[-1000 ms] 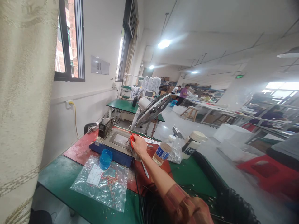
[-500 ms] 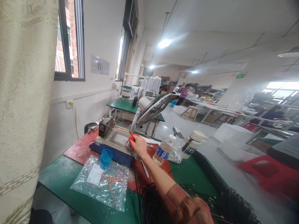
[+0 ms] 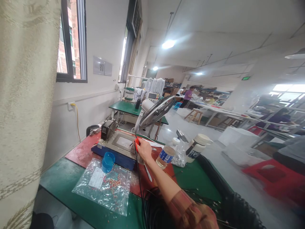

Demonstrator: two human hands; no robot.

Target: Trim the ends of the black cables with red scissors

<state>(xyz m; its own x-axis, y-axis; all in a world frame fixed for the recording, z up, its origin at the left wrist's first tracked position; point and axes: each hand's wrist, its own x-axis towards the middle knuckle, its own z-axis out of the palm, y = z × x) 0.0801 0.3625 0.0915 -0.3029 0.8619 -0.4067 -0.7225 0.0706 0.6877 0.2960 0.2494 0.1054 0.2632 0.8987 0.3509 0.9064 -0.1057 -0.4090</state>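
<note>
My right hand reaches out from the lower right, its fingers closed around a red-handled tool. The working end is too small to make out. A black cable runs up past the fingers from a coil of black cable near the table's front; whether the hand also grips it, I cannot tell. Just left of the hand is a blue box-like device with a grey metal top and a pale plate. My left hand is out of view.
A blue cup rests on a clear bag with small reddish bits. Right of the hand stand a labelled bottle and a thermos jug. A small black fan and a larger tilted fan stand behind.
My right hand, with the red-handled tool and the cable beside it, has shifted slightly to the right. The things on the table have stayed put.
</note>
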